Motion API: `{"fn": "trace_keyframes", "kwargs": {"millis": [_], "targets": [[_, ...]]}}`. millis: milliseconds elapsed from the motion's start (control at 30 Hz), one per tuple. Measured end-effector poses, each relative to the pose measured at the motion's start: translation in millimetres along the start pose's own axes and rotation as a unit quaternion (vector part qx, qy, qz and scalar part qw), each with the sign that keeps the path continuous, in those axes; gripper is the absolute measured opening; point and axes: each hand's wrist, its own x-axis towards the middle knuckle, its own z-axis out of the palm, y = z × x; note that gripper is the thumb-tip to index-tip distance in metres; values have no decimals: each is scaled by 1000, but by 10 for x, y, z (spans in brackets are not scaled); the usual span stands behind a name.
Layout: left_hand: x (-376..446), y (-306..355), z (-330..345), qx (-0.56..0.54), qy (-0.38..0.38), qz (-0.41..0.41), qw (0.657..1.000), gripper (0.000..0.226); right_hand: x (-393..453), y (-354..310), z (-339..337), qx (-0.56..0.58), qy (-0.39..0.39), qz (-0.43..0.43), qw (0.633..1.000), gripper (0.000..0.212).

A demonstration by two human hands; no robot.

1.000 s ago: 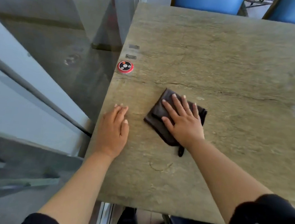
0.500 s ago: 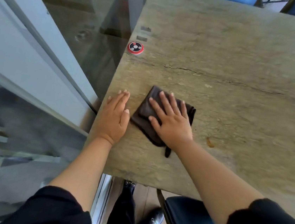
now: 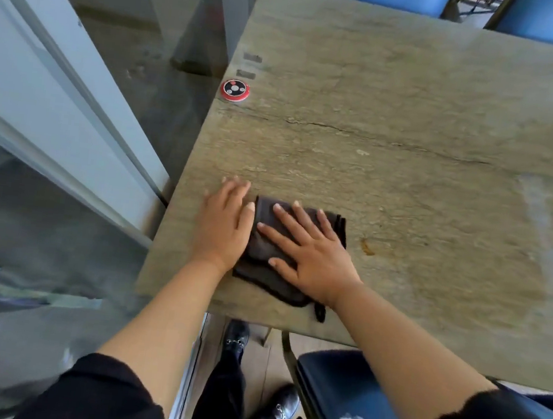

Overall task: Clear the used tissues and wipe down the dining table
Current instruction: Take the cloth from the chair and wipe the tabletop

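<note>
My right hand (image 3: pixel 311 258) lies flat, fingers spread, pressing the dark folded cloth (image 3: pixel 263 252) onto the stone desk (image 3: pixel 401 103) near its front left corner. My left hand (image 3: pixel 225 224) rests open on the desk, touching the cloth's left edge. A red call button (image 3: pixel 235 90) sits further up the left edge.
</note>
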Motion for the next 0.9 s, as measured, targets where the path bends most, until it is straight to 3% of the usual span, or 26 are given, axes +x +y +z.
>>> {"fn": "trace_keyframes", "kwargs": {"millis": [67, 133, 200, 300, 367, 467, 567, 633, 733, 800, 900], "targets": [[-74, 40, 94, 34, -1, -2, 999, 66, 100, -105, -9, 43, 9, 182, 982, 59], [-68, 39, 107, 35, 5, -8, 999, 67, 117, -350, 9, 61, 16, 233, 970, 59], [-32, 41, 93, 33, 23, -10, 999, 67, 13, -456, 44, 48, 24, 142, 988, 58], [-29, 40, 107, 62, 29, 2, 998, 63, -153, -120, 21, 6, -6, -76, 997, 56], [-38, 23, 117, 71, 29, 4, 997, 61, -117, 177, -8, -17, -28, -113, 993, 56], [-47, -2, 152, 104, 25, 11, 994, 59, 112, 344, -47, 5, -3, 42, 999, 59], [-45, -1, 186, 129, 27, 23, 991, 54, 336, 140, -74, 53, -10, 194, 980, 60], [-12, 15, 168, 72, 34, 0, 997, 46, 326, -30, -103, 76, -18, 174, 982, 60], [4, 146, 130, 16, 74, -50, 996, 40, 112, 41, -179, 171, -26, 51, 984, 55], [-80, 356, 180, 64, 92, 22, 993, 42, -82, 273, -217, 232, 51, 96, 967, 49], [-321, 696, 445, 140, -36, 159, 977, 51, -476, 712, -207, 187, 167, 318, 914, 44]]}}
